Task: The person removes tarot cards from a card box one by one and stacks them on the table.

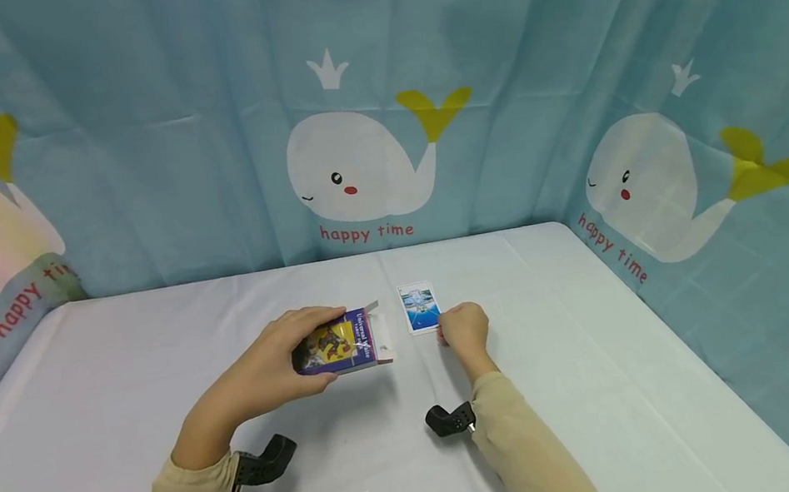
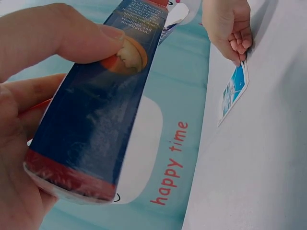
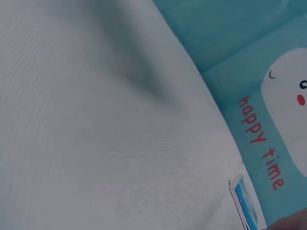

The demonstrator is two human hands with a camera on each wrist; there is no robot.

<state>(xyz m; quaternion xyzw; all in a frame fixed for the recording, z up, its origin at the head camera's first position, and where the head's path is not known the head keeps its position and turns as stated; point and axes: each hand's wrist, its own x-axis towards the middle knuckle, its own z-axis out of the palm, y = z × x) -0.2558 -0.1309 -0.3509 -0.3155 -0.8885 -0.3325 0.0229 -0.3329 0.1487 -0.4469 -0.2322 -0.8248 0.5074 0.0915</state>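
My left hand (image 1: pixel 261 374) holds a purple-blue tarot card box (image 1: pixel 336 343), thumb on one side and fingers round the other. The box is raised over the table, its white end flap open toward the right. In the left wrist view the thumb presses the narrow dark blue side of the box (image 2: pixel 91 120). To the right, my right hand (image 1: pixel 466 333) pinches the near right corner of a blue, white-bordered card (image 1: pixel 420 307). Layered edges on the card (image 3: pixel 245 203) show in the right wrist view; I cannot tell how many lie together.
A white cloth covers the table (image 1: pixel 615 417). Behind it and along the sides hangs a light blue curtain (image 1: pixel 204 180) printed with whales. A black wrist camera mount (image 1: pixel 266 461) sticks out from the left sleeve, another mount (image 1: pixel 449 420) from the right.
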